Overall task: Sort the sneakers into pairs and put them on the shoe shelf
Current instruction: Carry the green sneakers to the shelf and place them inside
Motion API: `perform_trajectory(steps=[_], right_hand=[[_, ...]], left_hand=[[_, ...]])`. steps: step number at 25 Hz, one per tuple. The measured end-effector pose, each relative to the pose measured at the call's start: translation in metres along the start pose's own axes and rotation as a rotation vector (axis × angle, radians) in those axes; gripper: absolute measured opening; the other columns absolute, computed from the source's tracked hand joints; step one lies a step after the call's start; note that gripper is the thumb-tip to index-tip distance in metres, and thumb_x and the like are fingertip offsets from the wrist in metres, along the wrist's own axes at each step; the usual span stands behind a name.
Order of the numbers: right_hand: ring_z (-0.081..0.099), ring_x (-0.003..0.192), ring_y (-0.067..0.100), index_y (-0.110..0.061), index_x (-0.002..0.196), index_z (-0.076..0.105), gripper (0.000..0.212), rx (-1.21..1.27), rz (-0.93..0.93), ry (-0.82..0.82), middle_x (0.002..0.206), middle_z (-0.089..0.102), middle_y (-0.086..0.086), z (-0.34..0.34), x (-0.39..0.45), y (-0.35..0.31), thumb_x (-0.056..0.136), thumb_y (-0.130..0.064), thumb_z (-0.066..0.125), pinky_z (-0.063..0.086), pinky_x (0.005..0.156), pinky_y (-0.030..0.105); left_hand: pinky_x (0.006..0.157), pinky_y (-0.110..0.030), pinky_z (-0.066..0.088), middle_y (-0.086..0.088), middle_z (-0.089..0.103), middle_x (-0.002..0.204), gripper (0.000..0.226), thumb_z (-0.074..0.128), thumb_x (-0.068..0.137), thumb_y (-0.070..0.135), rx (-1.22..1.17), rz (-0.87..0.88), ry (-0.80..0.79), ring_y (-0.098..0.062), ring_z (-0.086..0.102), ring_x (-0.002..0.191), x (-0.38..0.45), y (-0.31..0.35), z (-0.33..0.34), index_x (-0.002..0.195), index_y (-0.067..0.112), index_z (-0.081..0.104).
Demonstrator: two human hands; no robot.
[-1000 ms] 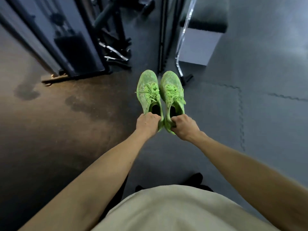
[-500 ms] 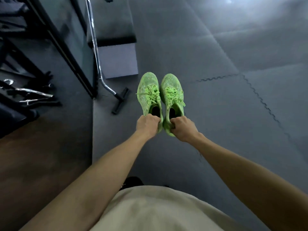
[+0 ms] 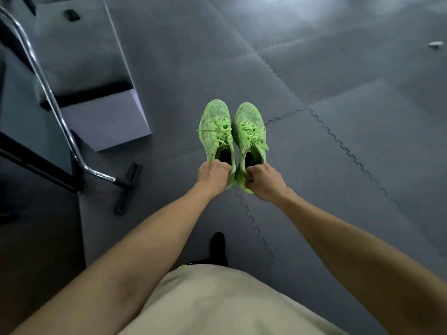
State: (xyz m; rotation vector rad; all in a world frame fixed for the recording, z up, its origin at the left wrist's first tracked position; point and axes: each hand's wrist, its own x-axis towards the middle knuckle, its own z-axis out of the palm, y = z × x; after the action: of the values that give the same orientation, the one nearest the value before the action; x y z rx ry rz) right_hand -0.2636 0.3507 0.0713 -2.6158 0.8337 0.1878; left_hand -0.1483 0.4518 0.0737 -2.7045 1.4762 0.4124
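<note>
Nearest the camera is the person's beige cloth top (image 3: 212, 303), and just beyond its upper edge a foot in a black sock or shoe (image 3: 218, 247) stands on the dark grey interlocking foam floor mat (image 3: 338, 189). Both bare forearms reach forward from there over the mat. The left hand (image 3: 212, 176) has its grip curled tight round the heel collar of the left neon-green knitted sneaker (image 3: 216, 131), fingers tucked into the opening, and the right hand (image 3: 264, 181) has its grip curled the same way round the heel of the right neon-green knitted sneaker (image 3: 250, 134). The two sneakers are held side by side above the mat, touching or very nearly so along their inner edges (the gap is too thin to judge), toes pointing away from the person, laces of the same green lying loose over the tongues. Left of the sneakers and near them, a black rubber-capped foot bar (image 3: 127, 187) lies on the mat, joined to a bent chrome metal tube (image 3: 55, 105) that runs up and away. Farther left of the sneakers, behind that tube, sits a pale grey box-like block with a dark top band (image 3: 106, 124). Far beyond the sneakers to the right, a small pale object (image 3: 437, 44) lies on the mat, too blurred to tell what it is.
</note>
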Motion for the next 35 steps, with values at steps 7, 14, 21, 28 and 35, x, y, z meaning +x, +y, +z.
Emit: perform_trajectory(steps=[7, 14, 21, 28, 35], right_hand=[[0.047, 0.069, 0.031, -0.014, 0.068, 0.044, 0.021, 0.030, 0.066, 0.030, 0.076, 0.049, 0.009, -0.071, 0.159, 0.048, 0.083, -0.012, 0.057, 0.036, 0.059, 0.033], [0.049, 0.072, 0.032, -0.013, 0.066, 0.044, 0.021, 0.049, 0.036, 0.051, 0.077, 0.050, 0.011, -0.133, 0.346, 0.121, 0.081, -0.009, 0.057, 0.039, 0.060, 0.033], [0.049, 0.069, 0.032, -0.018, 0.056, 0.034, 0.036, 0.027, -0.036, 0.012, 0.074, 0.050, 0.009, -0.218, 0.518, 0.194, 0.085, -0.011, 0.055, 0.037, 0.059, 0.034], [0.047, 0.071, 0.030, -0.021, 0.056, 0.030, 0.039, 0.004, -0.091, -0.014, 0.077, 0.049, 0.009, -0.271, 0.694, 0.230, 0.085, -0.010, 0.054, 0.037, 0.060, 0.033], [0.052, 0.074, 0.033, -0.017, 0.060, 0.036, 0.030, 0.000, -0.094, -0.068, 0.077, 0.050, 0.008, -0.333, 0.904, 0.249, 0.083, -0.010, 0.054, 0.036, 0.060, 0.033]], left_hand=[[0.077, -0.030, 0.037, -0.004, 0.065, 0.107, 0.019, 0.055, 0.092, 0.009, 0.024, 0.091, 0.027, -0.026, 0.060, 0.103, 0.183, -0.002, -0.064, 0.099, 0.023, 0.067], [0.076, -0.032, 0.042, -0.004, 0.065, 0.098, 0.014, 0.060, 0.087, 0.011, 0.024, 0.060, 0.011, -0.027, 0.063, 0.096, 0.389, -0.002, -0.103, 0.081, 0.023, 0.057], [0.074, -0.031, 0.041, -0.004, 0.066, 0.095, 0.014, 0.061, 0.087, 0.013, -0.012, -0.030, 0.020, -0.027, 0.063, 0.093, 0.570, 0.017, -0.152, 0.078, 0.023, 0.056], [0.070, -0.032, 0.042, -0.006, 0.065, 0.095, 0.015, 0.061, 0.086, 0.015, 0.016, -0.094, 0.004, -0.031, 0.063, 0.091, 0.745, -0.004, -0.190, 0.077, 0.023, 0.053], [0.068, -0.030, 0.037, -0.006, 0.066, 0.092, 0.017, 0.060, 0.086, 0.011, 0.003, -0.128, 0.016, -0.030, 0.062, 0.090, 0.945, -0.049, -0.249, 0.077, 0.023, 0.053]])
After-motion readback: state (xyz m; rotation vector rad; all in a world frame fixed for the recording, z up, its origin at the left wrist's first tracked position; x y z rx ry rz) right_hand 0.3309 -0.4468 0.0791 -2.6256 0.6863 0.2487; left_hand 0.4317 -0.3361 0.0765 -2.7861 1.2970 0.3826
